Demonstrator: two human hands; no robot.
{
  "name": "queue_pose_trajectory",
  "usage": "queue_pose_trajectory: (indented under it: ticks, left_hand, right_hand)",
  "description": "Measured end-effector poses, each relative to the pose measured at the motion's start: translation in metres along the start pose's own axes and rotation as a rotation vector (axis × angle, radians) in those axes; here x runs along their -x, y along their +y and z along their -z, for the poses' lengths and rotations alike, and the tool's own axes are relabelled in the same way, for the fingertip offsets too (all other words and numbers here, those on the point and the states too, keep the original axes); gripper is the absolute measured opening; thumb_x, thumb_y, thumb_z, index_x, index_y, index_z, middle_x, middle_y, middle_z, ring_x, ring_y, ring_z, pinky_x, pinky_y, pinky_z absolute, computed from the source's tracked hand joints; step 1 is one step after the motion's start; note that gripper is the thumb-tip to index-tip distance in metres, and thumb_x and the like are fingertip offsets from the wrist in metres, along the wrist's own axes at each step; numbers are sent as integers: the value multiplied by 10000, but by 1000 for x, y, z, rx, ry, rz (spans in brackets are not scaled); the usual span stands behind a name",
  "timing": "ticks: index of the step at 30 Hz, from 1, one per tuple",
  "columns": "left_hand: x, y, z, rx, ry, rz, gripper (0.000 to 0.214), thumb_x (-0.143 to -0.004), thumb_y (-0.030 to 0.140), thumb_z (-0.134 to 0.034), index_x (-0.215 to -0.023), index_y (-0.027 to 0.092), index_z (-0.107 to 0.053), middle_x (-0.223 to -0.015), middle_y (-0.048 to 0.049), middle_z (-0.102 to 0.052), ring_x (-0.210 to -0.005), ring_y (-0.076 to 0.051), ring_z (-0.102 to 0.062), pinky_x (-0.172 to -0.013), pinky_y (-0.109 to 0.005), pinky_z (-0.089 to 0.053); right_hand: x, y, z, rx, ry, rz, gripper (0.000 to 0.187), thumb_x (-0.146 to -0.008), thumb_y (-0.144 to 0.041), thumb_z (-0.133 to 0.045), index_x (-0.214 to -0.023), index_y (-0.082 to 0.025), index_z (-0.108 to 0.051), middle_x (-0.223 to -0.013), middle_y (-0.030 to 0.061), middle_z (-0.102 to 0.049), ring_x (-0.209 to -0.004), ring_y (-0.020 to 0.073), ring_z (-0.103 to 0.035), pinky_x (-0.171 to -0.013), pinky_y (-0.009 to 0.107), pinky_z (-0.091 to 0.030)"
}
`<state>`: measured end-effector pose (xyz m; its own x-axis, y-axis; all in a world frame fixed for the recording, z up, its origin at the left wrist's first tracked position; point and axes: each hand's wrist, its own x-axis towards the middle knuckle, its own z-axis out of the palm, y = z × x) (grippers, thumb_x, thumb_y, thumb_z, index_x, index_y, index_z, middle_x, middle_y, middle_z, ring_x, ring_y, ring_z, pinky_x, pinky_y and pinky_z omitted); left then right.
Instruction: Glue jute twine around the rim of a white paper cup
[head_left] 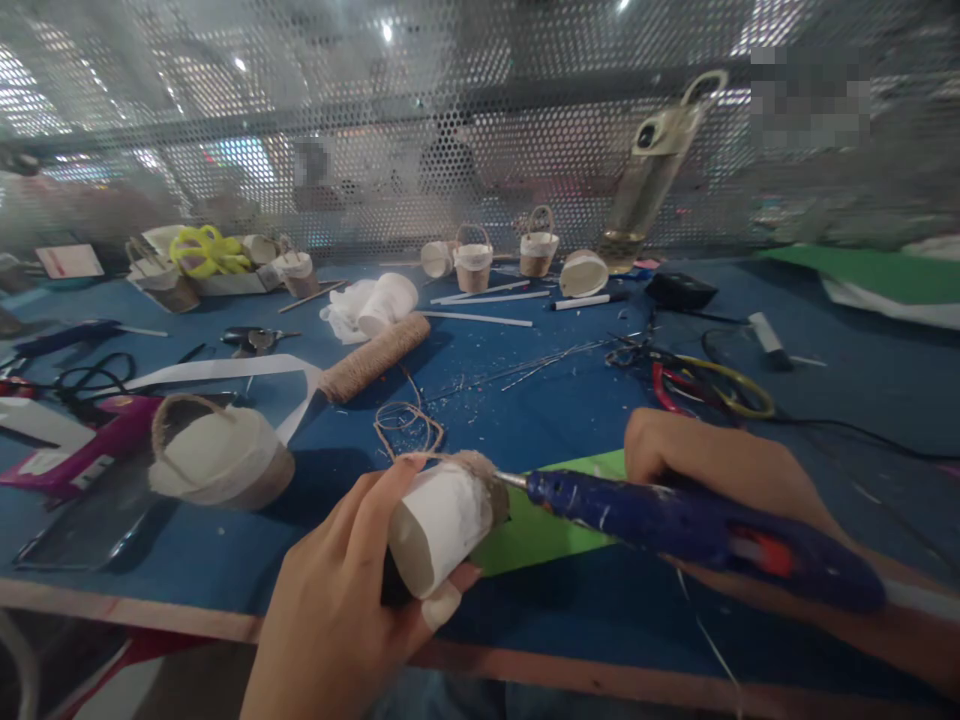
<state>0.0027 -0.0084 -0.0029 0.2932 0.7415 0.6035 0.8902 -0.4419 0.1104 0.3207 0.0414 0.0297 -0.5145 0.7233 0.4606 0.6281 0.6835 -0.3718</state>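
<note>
My left hand (337, 590) is closed around a white paper cup (439, 520) lying on its side, with brown twine wound round its far end (480, 470). A loose length of twine (409, 425) trails from it over the blue table. My right hand (720, 470) grips a blue hot glue gun (690, 525). Its metal nozzle (511, 481) touches the twine-wrapped end of the cup. A green sheet (540, 525) lies under the nozzle.
A twine spool (375, 358) lies mid-table beside a white cup (386, 300). A finished cup basket (221, 455) sits at left near a pink tool (82, 450). Small baskets (474, 262), white sticks, scissors (251, 338), pliers (690, 385) and cables are scattered behind. A perforated metal screen (480, 120) backs the table.
</note>
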Motion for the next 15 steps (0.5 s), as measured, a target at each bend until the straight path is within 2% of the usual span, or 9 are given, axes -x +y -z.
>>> queue_pose_trajectory:
  ticks: [4,9,13,15]
  left_hand:
    - [-1,0,-1,12,2,2,539,-1104,648,-459,-1465,248,-483,-1250,-129,-813,-984,-280,-857,-705,-325,-681]
    - [0,1,-1,24,-3,-2,518,-1104,634,-468,-1442,242,-489,-1249,-129,-806,-976,-275,-853,-697,-325,-675]
    - [-1,2,1,34,-15,-20,466,-1121,576,-463,-1438,235,-481,-1259,-133,-791,-1015,-265,-843,-718,-317,-673]
    - [-1,2,2,45,-13,-39,450,-1126,555,-466,-1442,234,-470,-1275,-133,-781,-1059,-259,-834,-760,-314,-676]
  right_hand:
    - [0,0,4,-16,40,-30,154,-950,-239,-614,-858,-273,-494,-807,-34,-620,-668,156,-582,-636,320,-427]
    - [-4,13,-3,51,7,-119,65,-962,-212,-602,-993,-269,-610,-924,21,-745,-741,205,-685,-662,342,-477]
    - [-10,27,-11,75,-44,-131,414,-884,-230,-655,-1295,-282,-641,-1177,76,-800,-953,289,-800,-768,394,-603]
    - [-11,30,-11,77,-76,-113,551,-837,-238,-676,-1385,-280,-631,-1292,91,-787,-1090,333,-800,-865,451,-640]
